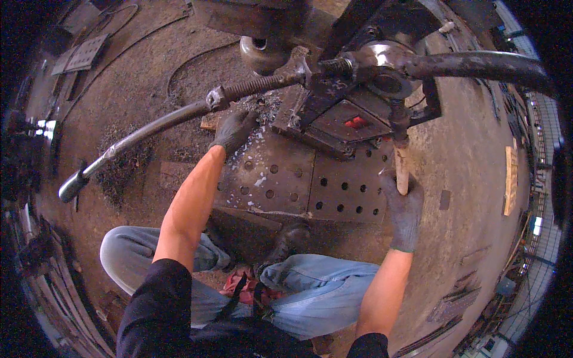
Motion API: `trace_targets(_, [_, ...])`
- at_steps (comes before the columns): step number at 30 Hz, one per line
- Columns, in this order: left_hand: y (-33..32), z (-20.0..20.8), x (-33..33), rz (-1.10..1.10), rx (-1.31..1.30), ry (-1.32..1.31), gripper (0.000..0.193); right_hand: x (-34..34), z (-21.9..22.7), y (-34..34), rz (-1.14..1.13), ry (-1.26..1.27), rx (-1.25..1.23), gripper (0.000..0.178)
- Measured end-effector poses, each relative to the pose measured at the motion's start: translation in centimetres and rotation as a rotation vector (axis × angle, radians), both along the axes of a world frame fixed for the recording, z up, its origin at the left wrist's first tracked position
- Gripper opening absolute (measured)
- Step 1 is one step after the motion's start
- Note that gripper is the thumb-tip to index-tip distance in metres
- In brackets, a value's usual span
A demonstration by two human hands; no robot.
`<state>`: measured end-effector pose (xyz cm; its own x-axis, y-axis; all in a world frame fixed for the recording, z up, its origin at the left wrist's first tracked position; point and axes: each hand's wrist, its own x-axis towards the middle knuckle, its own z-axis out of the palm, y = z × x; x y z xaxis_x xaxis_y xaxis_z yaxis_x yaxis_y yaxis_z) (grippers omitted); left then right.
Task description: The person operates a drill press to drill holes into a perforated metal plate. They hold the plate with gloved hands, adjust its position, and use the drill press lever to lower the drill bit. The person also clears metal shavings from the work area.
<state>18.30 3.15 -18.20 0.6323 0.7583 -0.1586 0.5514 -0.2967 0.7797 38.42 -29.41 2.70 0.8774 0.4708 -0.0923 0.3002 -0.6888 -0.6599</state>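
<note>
My right hand (404,203), in a grey glove, is wrapped round the wooden handle (401,167) of a tool. The handle points up beside the machine, and its far end is hard to tell from the metal there. My left hand (234,130), gloved too, is low beside a heap of metal shavings (268,110) at the edge of a perforated steel plate (286,164). Its fingertips are dark against the shavings, so their grip is unclear. Between the hands sits a square metal die frame (334,128) with a glowing red piece (356,122) inside.
A long steel lever bar (155,127) with a threaded section reaches out to the left. Another thick bar (477,64) extends right from the screw hub (382,55). Cables lie on the dirty floor. A wooden plank (510,179) lies at the right. My bent knees are close below.
</note>
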Motion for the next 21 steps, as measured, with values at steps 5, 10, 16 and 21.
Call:
trace_targets(5, [2.6, -2.0, -0.5, 0.003, 0.125, 0.145, 0.050, 0.0, 0.1, 1.2, -0.012, 0.012, -0.094, 0.028])
trace_targets(10, [0.5, 1.5, 0.2, 0.112, 0.234, 0.091, 0.048, 0.1, 0.1, 0.3, -0.028, -0.016, -0.052, 0.029])
trace_targets(16, [5.4, -3.2, -1.0, 0.074, 0.293, 0.250, 0.037, -0.6, 0.0, 2.0, -0.039, 0.055, 0.015, 0.027])
trace_targets(21, [4.2, 2.3, 0.8, 0.001, 0.233, 0.305, 0.037, -0.1, -0.5, 0.7, -0.058, -0.008, -0.003, 0.027])
